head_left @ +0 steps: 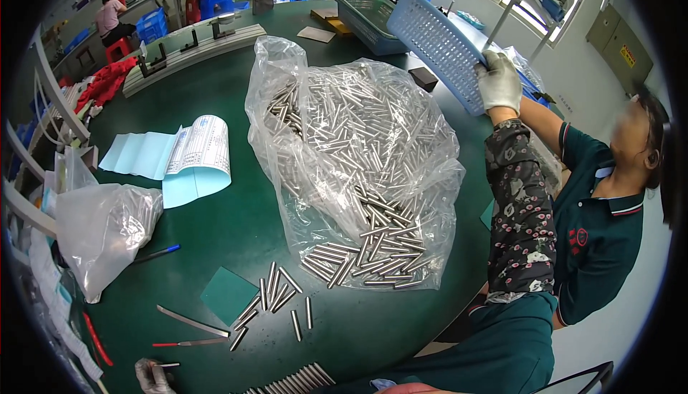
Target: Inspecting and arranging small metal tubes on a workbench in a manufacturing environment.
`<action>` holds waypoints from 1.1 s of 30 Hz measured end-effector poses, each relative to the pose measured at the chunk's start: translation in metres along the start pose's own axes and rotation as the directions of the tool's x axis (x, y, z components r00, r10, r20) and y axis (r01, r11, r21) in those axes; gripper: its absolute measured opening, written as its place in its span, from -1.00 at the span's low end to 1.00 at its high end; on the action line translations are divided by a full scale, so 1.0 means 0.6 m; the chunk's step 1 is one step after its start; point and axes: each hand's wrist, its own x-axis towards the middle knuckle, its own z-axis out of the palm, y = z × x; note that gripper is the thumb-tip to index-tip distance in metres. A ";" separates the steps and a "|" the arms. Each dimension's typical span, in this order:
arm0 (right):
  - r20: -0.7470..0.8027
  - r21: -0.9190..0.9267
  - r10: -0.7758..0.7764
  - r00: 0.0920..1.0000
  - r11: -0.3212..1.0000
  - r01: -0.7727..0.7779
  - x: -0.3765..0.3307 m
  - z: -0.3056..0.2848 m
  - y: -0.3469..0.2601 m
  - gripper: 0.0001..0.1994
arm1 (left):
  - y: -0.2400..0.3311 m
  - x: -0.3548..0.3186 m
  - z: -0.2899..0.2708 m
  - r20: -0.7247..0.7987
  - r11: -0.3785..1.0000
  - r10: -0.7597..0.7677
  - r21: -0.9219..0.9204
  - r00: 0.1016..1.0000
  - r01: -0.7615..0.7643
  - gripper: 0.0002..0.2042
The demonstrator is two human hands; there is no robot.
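Evidently, the gloved right hand [499,82] has its fingers curled shut on the edge of the blue basket [436,44], though part of the grip is hidden. The basket stands tilted, its long axis running up and left from those fingers; the right hand is clearly nearer it. Below and left of the same fingers, the clear bag [438,168] of metal pins rests on the bench [193,233]. The left hand [152,377] appears pinched on a single pin [170,364], which points rightward from its fingers; loose pins [297,326] lie up and right.
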 end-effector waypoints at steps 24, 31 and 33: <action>0.063 -0.082 -0.011 0.998 0.997 0.016 -0.092 0.037 0.046 -0.81 | 0.025 -0.003 -0.017 0.120 0.994 -0.106 0.013 0.987 0.105 -0.77; -0.282 0.011 -0.205 0.937 0.976 0.217 -0.138 -0.012 0.006 -0.48 | 0.016 0.005 -0.003 0.070 0.999 0.001 -0.052 0.998 0.003 -0.82; 0.064 0.371 -0.781 0.621 0.596 0.712 -0.124 -0.151 -0.083 -0.41 | -0.018 0.011 0.003 0.006 0.991 0.071 -0.113 0.997 -0.070 -0.82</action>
